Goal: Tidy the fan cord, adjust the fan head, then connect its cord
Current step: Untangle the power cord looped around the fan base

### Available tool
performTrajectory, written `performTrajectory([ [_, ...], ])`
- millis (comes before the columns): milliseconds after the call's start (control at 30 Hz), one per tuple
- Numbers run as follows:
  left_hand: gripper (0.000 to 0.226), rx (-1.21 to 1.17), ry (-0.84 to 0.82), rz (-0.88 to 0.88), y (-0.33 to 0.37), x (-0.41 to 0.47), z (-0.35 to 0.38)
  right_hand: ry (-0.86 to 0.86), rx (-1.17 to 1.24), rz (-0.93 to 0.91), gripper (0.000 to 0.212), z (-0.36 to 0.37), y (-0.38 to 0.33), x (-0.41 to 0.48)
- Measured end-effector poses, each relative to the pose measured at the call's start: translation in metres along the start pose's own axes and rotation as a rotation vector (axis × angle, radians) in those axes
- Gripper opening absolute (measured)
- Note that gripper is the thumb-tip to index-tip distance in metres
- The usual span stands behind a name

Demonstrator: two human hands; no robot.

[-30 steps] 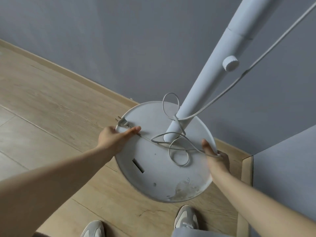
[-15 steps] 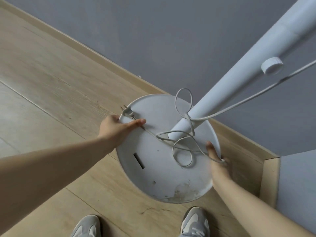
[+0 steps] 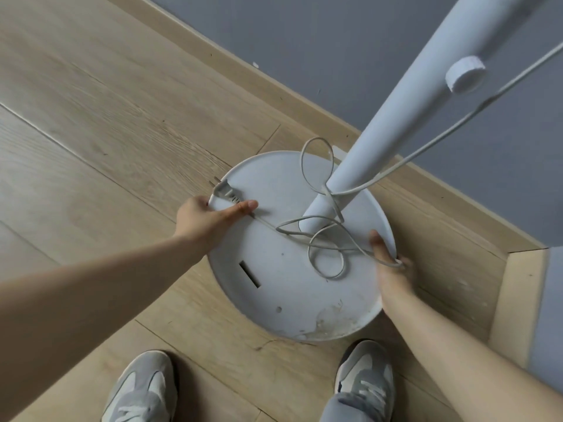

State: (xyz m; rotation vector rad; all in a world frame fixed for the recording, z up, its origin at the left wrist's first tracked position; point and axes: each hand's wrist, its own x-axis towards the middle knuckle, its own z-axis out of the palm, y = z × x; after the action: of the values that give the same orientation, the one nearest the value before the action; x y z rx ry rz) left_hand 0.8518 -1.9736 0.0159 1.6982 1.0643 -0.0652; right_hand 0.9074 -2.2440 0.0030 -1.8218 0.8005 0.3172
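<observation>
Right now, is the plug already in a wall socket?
No, the plug lies loose on the rim of the fan base, beside the left hand, with no socket in view.

**Fan head and much of the cord out of sight**

The fan pole [image 3: 405,111] runs out through the top right corner, so the head it carries is not in view. The cord [image 3: 441,132] leaves by the right edge, its upper end unseen. Where the cord loops around the foot of the pole, the strands cross too tightly to tell which lies on top. The fingers of the left hand [image 3: 210,219] curl under the rim of the base [image 3: 274,300] and are hidden; so are those of the right hand [image 3: 393,275]. The plug [image 3: 225,193] shows prongs too small to count. Both shoes [image 3: 140,388] are cut by the bottom edge.
</observation>
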Motion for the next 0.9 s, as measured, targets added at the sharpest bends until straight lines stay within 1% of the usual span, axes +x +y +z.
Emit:
performTrajectory([
  [133,0.058,0.007,-0.016,0.0,-0.012,0.005,0.006,-0.008,-0.03,-0.024,0.037,0.003,0.01,0.004],
  [467,0.052,0.031,-0.026,-0.029,-0.035,0.012,0.023,-0.013,-0.088,-0.071,0.037,0.002,0.026,0.018],
  [533,0.051,0.036,-0.031,-0.04,-0.038,0.015,0.024,-0.013,-0.104,-0.072,0.039,0.003,0.026,0.02],
  [667,0.038,0.018,-0.051,-0.052,-0.035,0.018,0.027,-0.001,-0.141,-0.075,0.042,0.004,0.022,0.027],
  [733,0.035,0.011,-0.063,-0.056,-0.034,0.018,0.027,-0.002,-0.149,-0.084,0.043,0.005,0.021,0.028],
  [900,0.045,0.002,-0.089,-0.085,-0.036,0.02,0.027,-0.006,-0.186,-0.079,0.057,0.002,0.018,0.033],
])
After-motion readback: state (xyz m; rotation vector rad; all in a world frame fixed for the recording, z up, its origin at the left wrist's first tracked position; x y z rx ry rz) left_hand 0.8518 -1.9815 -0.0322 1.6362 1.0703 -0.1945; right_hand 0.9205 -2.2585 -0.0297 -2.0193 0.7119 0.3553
